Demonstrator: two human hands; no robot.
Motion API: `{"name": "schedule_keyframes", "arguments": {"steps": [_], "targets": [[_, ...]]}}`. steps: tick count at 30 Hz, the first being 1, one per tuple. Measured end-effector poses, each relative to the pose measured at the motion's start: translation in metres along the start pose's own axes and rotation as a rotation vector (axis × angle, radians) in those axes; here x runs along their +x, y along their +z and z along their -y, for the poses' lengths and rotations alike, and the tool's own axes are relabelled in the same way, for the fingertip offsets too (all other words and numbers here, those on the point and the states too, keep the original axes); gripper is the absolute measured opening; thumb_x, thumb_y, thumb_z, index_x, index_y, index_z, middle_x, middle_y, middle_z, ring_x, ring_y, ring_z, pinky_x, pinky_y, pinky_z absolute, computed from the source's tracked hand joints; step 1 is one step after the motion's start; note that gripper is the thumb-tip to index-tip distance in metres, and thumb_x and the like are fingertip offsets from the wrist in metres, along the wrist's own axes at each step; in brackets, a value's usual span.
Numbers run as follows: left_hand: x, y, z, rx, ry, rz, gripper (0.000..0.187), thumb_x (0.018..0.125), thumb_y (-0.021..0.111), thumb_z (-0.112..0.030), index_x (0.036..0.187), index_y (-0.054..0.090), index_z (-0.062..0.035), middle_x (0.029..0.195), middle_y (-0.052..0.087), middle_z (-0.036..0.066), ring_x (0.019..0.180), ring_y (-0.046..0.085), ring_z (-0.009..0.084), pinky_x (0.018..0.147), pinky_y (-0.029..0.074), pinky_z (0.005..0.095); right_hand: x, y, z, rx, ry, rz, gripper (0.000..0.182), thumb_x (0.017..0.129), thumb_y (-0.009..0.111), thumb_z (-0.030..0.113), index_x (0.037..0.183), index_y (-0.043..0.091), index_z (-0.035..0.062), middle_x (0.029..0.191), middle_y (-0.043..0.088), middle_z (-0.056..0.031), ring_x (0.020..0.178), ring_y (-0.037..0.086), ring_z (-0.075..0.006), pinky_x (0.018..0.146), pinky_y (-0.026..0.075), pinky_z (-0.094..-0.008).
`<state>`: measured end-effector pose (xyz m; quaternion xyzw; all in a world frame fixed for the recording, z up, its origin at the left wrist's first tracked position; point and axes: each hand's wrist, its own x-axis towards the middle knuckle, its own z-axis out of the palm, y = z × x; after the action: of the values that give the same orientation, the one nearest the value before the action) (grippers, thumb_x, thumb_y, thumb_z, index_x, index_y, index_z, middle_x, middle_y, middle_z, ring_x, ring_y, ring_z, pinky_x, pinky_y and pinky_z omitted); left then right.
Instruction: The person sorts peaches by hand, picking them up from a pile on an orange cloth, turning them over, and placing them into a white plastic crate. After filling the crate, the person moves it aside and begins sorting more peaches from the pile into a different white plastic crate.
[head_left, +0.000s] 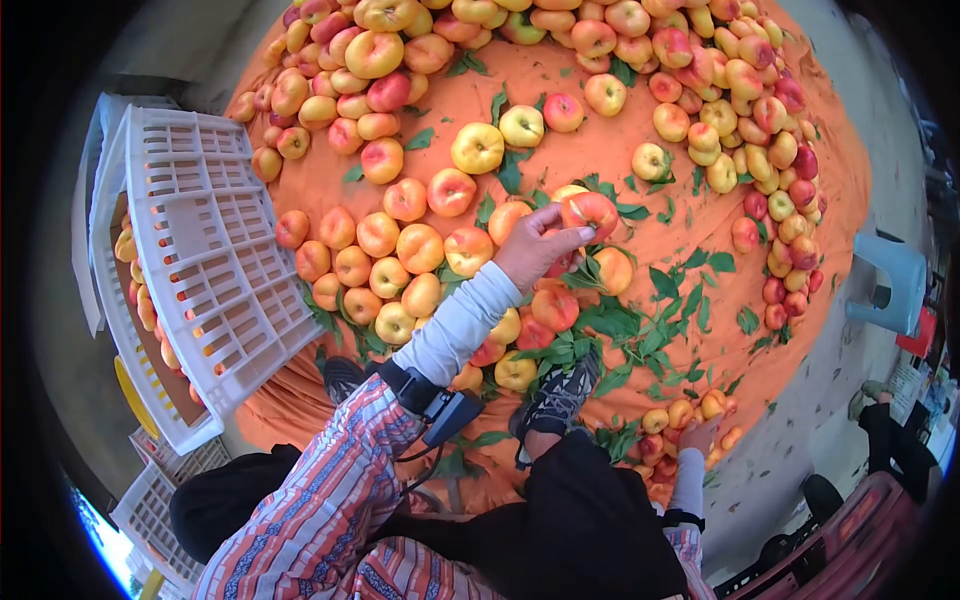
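Note:
My left hand (532, 245) is raised over the middle of the orange cloth (590, 150), closed on a red-and-yellow flat peach (590, 214) pinched between thumb and fingers. Below it lies a cluster of loose peaches (420, 247) with green leaves (612, 320) among and beside them. At the lower right, my right hand (700, 432) reaches down onto a small heap of peaches (657, 420) near the cloth's edge. Its fingers are mostly hidden among the fruit, so I cannot make out whether it grips one.
A white plastic crate (215, 240) stands tilted at the left, with more peaches behind its slats. Large heaps of peaches (740, 75) curve around the cloth's far and right edges. A blue stool (890, 282) is at the right. My shoes (560, 395) rest among the fruit.

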<state>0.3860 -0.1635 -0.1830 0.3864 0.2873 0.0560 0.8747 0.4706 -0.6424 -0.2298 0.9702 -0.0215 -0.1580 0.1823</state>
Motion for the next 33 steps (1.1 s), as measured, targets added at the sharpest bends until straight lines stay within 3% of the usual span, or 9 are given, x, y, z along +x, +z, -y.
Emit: {"name": "schedule_keyframes", "arguments": {"steps": [2,5,9,11,14,18,21,25,33], "targets": [[0.0,-0.002,0.001,0.055,0.033,-0.011,0.033,0.073,0.067,-0.015,0.101,0.054,-0.0026,0.084,0.056,0.002,0.068,0.054,0.0096,0.061,0.046,0.0233,0.005,0.001,-0.006,-0.167,-0.026,0.161,0.053,0.081,0.051,0.031,0.121,0.039,0.0001,0.121,0.043,-0.0211,0.111,0.042,-0.0353,0.091,0.037,-0.0391],[0.0,0.005,0.005,0.431,0.364,-0.104,0.034,0.069,0.066,-0.01,0.101,0.055,-0.004,0.09,0.057,0.004,0.081,0.056,0.0149,0.071,0.047,0.0265,0.011,-0.066,0.061,0.141,-0.477,-0.234,0.042,0.081,0.053,0.027,0.111,0.047,-0.0015,0.11,0.051,-0.0203,0.104,0.046,-0.0356,0.086,0.04,-0.0402],[-0.009,0.015,0.002,0.81,0.598,-0.11,0.036,0.064,0.063,-0.005,0.1,0.057,-0.0095,0.095,0.056,0.007,0.09,0.055,0.0217,0.078,0.046,0.0287,-0.019,-0.172,0.196,1.335,-0.637,0.575,0.051,0.083,0.056,0.019,0.126,0.036,-0.0001,0.111,0.052,-0.0122,0.089,0.056,-0.0143,0.072,0.047,-0.0238],[-0.013,0.017,0.004,0.901,0.637,-0.099,0.037,0.063,0.061,-0.004,0.099,0.058,-0.012,0.096,0.055,0.008,0.088,0.056,0.0238,0.077,0.046,0.0293,-0.037,-0.192,0.241,1.305,-0.94,0.463,0.054,0.082,0.058,0.012,0.128,0.032,0.0003,0.115,0.048,-0.0122,0.093,0.054,-0.014,0.075,0.047,-0.0243],[-0.022,0.021,0.008,0.958,0.65,-0.067,0.042,0.062,0.061,-0.002,0.103,0.056,-0.0127,0.096,0.054,0.008,0.088,0.055,0.023,0.075,0.047,0.0301,-0.046,-0.199,0.271,1.508,-0.924,0.854,0.053,0.08,0.058,0.005,0.126,0.033,-0.0003,0.116,0.046,-0.0113,0.097,0.053,-0.0141,0.079,0.046,-0.0256],[-0.038,0.022,0.009,0.746,0.553,-0.216,0.039,0.07,0.061,-0.009,0.107,0.051,-0.0078,0.097,0.054,0.008,0.089,0.054,0.0204,0.073,0.048,0.0329,-0.057,-0.189,0.273,1.626,-1.029,0.725,0.05,0.081,0.057,0.005,0.125,0.033,-0.0011,0.115,0.046,-0.011,0.1,0.051,-0.0148,0.083,0.045,-0.0263],[-0.057,0.011,0.009,-0.196,-0.061,-0.241,0.032,0.08,0.057,-0.019,0.108,0.048,-0.0046,0.102,0.052,0.008,0.089,0.053,0.0209,0.073,0.048,0.0371,-0.067,-0.192,0.263,1.671,-0.998,0.685,0.05,0.08,0.057,0.004,0.124,0.033,-0.0013,0.113,0.047,-0.0112,0.1,0.051,-0.0153,0.083,0.045,-0.0268],[-0.09,0.003,0.004,-0.779,-0.1,0.045,0.029,0.086,0.05,-0.024,0.107,0.048,-0.0041,0.109,0.048,0.01,0.1,0.05,0.0241,0.084,0.045,0.0444,-0.074,-0.206,0.243,1.752,-0.858,0.867,0.044,0.084,0.053,0.011,0.122,0.034,0.0,0.107,0.051,-0.0124,0.093,0.054,-0.0185,0.077,0.047,-0.0302],[-0.168,0.024,-0.048,-0.022,0.268,0.048,0.049,0.078,0.058,-0.014,0.122,0.039,-0.0034,0.11,0.049,0.009,0.102,0.05,0.0177,0.086,0.045,0.0331,-0.109,-0.227,0.189,1.983,-0.672,1.325,0.039,0.089,0.039,0.037,0.108,0.046,0.0034,0.1,0.053,-0.0139,0.076,0.052,-0.0204,0.059,0.043,-0.0278]]}}
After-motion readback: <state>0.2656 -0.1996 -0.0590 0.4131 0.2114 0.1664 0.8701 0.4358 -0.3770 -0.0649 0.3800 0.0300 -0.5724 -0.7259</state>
